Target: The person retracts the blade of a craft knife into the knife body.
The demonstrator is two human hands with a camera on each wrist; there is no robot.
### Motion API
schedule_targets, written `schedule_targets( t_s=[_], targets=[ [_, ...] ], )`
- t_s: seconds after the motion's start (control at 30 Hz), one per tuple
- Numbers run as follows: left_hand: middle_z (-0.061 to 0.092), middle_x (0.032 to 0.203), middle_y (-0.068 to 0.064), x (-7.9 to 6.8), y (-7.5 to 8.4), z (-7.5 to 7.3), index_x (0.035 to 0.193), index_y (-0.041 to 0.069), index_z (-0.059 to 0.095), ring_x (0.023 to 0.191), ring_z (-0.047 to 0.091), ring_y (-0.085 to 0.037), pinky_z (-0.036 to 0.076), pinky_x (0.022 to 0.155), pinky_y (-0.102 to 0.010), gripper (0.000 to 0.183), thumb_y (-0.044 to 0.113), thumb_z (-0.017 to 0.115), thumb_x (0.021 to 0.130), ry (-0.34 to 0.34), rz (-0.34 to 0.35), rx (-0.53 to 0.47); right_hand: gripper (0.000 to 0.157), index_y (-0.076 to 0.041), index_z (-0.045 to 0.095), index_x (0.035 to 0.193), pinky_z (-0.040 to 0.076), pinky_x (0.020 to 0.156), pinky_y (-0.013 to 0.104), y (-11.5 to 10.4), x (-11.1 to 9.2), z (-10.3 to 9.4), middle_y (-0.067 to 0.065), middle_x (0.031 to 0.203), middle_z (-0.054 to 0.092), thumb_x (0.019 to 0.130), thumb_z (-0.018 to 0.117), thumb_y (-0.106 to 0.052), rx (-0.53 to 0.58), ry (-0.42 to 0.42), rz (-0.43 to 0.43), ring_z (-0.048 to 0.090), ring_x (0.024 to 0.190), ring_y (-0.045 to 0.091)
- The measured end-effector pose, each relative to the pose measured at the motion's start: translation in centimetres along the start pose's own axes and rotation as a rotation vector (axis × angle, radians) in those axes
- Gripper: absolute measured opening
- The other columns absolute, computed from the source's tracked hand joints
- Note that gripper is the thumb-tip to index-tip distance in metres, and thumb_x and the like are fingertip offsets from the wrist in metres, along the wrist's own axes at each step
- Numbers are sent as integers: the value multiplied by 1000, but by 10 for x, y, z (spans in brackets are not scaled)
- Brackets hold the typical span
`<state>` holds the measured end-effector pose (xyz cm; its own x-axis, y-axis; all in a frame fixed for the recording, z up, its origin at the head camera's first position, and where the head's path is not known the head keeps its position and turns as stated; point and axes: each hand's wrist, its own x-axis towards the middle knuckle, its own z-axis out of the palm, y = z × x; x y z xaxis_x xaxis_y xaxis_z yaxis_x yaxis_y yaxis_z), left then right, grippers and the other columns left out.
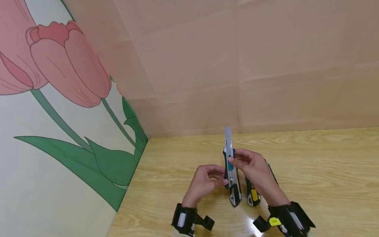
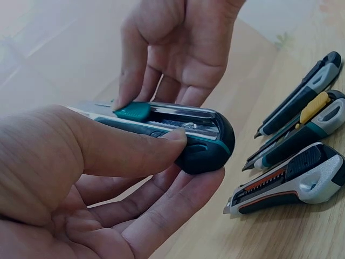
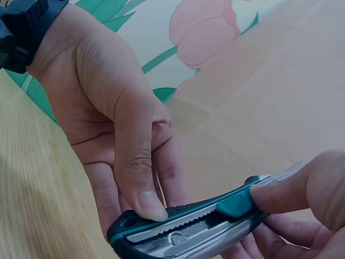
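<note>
Both hands hold a teal-and-black utility knife (image 1: 230, 166) above the table, its silver blade (image 1: 227, 134) extended and pointing away toward the back. My left hand (image 1: 203, 182) grips the rear end; in the left wrist view its thumb lies along the handle (image 2: 207, 159) and the fingers are beneath. At the blade end, my right hand (image 1: 251, 168) pinches the knife, thumb against the teal slider (image 3: 236, 204) and fingers underneath. The right fingers' far ends are partly hidden behind the knife.
Three more utility knives lie in a row on the wooden table (image 1: 331, 177): a grey-and-black one (image 2: 304, 91), one with a yellow slider (image 2: 312, 110), and a white-and-black one (image 2: 318, 181). A tan sheet (image 1: 266, 65) rises behind; a tulip-patterned wall (image 1: 68, 125) stands left.
</note>
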<state>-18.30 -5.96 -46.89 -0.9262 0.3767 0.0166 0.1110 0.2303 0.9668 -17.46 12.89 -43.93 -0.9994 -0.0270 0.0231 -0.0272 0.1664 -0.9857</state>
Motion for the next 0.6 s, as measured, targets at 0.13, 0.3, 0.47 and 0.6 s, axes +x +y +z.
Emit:
schedule_targets(
  t_s=[0.13,0.3,0.47,0.6],
  targets=[
    [74,89,3,0,2,-1,95,15,74,78,70,-18,58,66,-27,22,3,80,77,12,-14,10,45,-4,59,129,49,92,49,0,0,0,17,118,65,94,66,-31,6,-9,9,65,102,27],
    [74,90,3,0,4,-1,95,14,74,78,70,-16,58,67,-27,22,3,80,77,10,-24,10,45,-5,58,130,47,95,50,0,0,0,17,121,64,94,66,-30,21,-21,18,64,104,28],
    [74,91,3,0,6,-2,96,14,74,78,69,-13,58,68,-28,22,2,79,77,13,-33,3,46,-5,57,131,46,96,51,-1,0,0,17,122,63,93,67,-29,33,-34,18,63,106,29],
    [73,91,3,0,6,-2,96,15,74,78,68,-13,57,67,-28,22,3,79,78,7,-40,4,47,-5,57,132,46,95,49,-1,0,0,17,121,63,93,67,-29,29,-30,18,63,105,28]
  ],
)
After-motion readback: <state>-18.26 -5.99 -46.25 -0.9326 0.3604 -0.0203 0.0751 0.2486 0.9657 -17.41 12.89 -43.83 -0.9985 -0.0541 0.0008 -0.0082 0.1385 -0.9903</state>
